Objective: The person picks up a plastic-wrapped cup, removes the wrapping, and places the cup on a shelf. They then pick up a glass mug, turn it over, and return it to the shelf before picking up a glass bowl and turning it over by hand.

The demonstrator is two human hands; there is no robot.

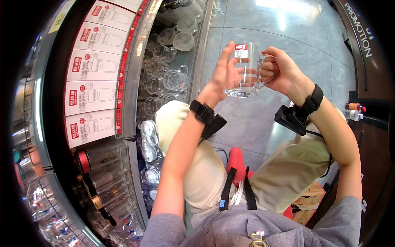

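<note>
A clear glass mug [249, 76] is held up in front of me, above the floor. It stands nearly upright, with a red and white barcode label [241, 51] near its rim. My left hand [220, 78] is wrapped around the mug's left side, and its fingers show through the glass. On the other side, my right hand [284, 72] has its fingers curled around the handle, which they partly hide. Both wrists wear black straps with small black devices.
Left of me, a shelf holds several boxed cups [92, 95] in a row. Glass mugs [175, 79] crowd the low shelf beside my knee. Bottles [354, 111] lie at the right by a dark panel. A torn cardboard box [307, 203] sits beneath me.
</note>
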